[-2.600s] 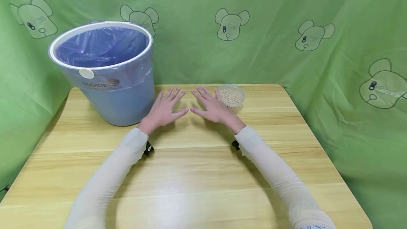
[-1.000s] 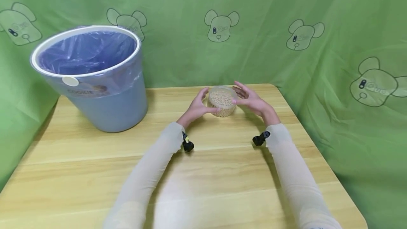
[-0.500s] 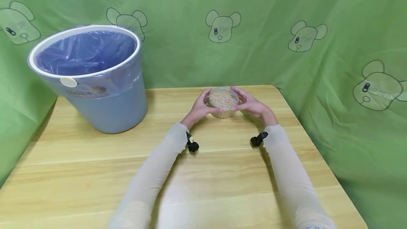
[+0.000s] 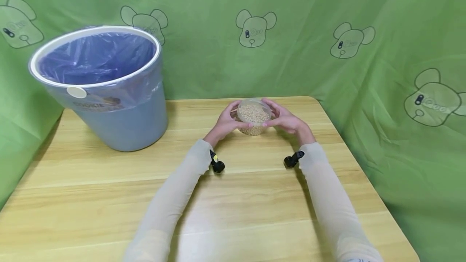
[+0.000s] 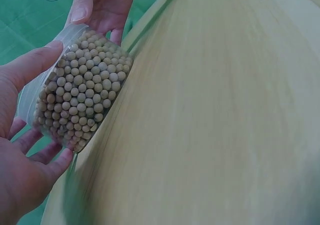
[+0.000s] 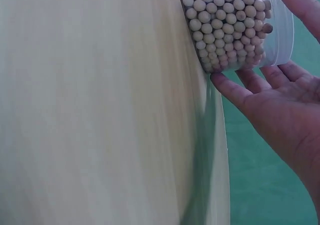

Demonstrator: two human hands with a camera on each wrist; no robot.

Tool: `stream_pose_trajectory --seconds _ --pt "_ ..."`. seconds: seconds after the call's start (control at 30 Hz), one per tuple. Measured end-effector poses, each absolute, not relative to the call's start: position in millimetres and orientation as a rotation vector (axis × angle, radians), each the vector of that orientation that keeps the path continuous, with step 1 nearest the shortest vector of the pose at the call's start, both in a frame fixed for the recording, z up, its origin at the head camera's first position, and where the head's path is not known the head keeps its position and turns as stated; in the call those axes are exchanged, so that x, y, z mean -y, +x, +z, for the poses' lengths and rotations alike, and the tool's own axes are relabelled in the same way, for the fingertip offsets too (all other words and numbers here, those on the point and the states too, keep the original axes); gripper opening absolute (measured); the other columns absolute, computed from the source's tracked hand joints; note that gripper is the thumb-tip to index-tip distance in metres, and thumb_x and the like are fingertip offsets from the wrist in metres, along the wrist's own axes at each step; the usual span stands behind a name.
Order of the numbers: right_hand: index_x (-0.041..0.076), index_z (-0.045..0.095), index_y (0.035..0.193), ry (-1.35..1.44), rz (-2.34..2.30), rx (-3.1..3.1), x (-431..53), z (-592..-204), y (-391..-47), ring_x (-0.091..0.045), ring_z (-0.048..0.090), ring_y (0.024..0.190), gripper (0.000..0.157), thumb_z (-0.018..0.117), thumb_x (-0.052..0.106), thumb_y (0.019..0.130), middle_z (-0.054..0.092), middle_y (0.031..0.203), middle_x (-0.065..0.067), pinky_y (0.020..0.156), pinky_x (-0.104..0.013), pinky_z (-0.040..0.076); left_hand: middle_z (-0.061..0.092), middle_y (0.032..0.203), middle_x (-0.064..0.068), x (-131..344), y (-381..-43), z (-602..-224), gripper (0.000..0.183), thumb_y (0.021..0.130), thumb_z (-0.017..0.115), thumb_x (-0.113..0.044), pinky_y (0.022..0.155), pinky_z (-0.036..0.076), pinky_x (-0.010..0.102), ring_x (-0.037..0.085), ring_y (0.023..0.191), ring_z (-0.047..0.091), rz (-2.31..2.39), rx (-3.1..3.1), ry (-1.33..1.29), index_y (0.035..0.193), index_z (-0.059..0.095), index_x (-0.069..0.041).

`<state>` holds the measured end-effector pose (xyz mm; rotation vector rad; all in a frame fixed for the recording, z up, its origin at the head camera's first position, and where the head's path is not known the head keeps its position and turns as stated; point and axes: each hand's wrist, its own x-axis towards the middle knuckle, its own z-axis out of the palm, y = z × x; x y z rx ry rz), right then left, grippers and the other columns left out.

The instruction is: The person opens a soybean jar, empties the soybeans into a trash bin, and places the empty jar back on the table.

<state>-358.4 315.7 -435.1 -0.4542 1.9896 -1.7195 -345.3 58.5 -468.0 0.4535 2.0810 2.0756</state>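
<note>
While the left hand (image 4: 223,123) curls round the side of a tub (image 6: 283,27) of beans (image 6: 225,15) nearer the bin (image 4: 127,126), the right hand (image 4: 289,121) grips the opposite side, both spread tub-wide. The tub is right of the bin. Only the wrist views show fingertips (image 6: 225,84) by its base.

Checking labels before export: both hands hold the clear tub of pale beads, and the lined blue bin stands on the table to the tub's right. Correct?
Wrong side: in the head view, the lined blue bin stands on the table to the left of the clear tub. The rest holds: left hand and right hand both hold the tub.
</note>
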Motion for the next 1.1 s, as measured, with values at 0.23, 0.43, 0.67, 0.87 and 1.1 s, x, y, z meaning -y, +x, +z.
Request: stream_pose_trajectory --seconds 0.23,0.43,0.67,0.87,1.1 --pt "0.011 0.011 0.164 -0.448 -1.752 -1.98 -296 -437 -355 -0.038 0.019 0.156 0.106 0.066 -0.02 0.079 0.017 0.169 -0.019 0.114 -0.034 0.043 0.053 0.146 0.006 -38 -342 -467 0.094 0.07 0.093 -0.01 0.11 0.048 0.043 0.029 0.132 0.054 2.056 -2.131 0.409 0.151 0.044 -0.016" --pt "0.01 0.015 0.164 -0.446 -1.763 -1.978 -274 -436 -351 -0.039 0.023 0.154 0.106 0.069 -0.019 0.077 0.022 0.167 -0.02 0.108 -0.03 0.048 0.054 0.144 0.007 -15 -339 -467 0.097 0.068 0.095 -0.013 0.109 0.048 0.043 0.03 0.131 0.055 2.036 -2.155 0.388 0.15 0.045 -0.016" --pt "0.01 0.015 0.163 -0.477 -1.752 -2.0 -242 -437 -349 -0.035 0.022 0.156 0.106 0.071 -0.016 0.078 0.021 0.168 -0.016 0.118 -0.046 0.038 0.053 0.145 0.01 18 -337 -463 0.098 0.067 0.095 -0.01 0.11 0.048 0.044 0.032 0.132 0.055 2.007 -2.174 0.383 0.15 0.045 -0.013" --pt "0.009 0.015 0.163 -0.503 -1.736 -2.029 -214 -439 -346 -0.034 0.023 0.156 0.108 0.074 -0.014 0.077 0.018 0.17 -0.01 0.121 -0.05 0.033 0.051 0.149 0.009 45 -333 -457 0.1 0.066 0.095 -0.008 0.111 0.047 0.046 0.034 0.135 0.054 1.948 -2.201 0.365 0.151 0.044 -0.012" --pt "0.01 0.022 0.162 -0.482 -1.771 -2.062 -193 -429 -342 -0.036 0.035 0.15 0.107 0.079 -0.012 0.074 0.024 0.169 -0.008 0.114 -0.041 0.044 0.051 0.152 0.006 65 -325 -442 0.101 0.064 0.097 -0.013 0.107 0.051 0.045 0.032 0.13 0.058 1.939 -2.263 0.327 0.152 0.047 -0.018"
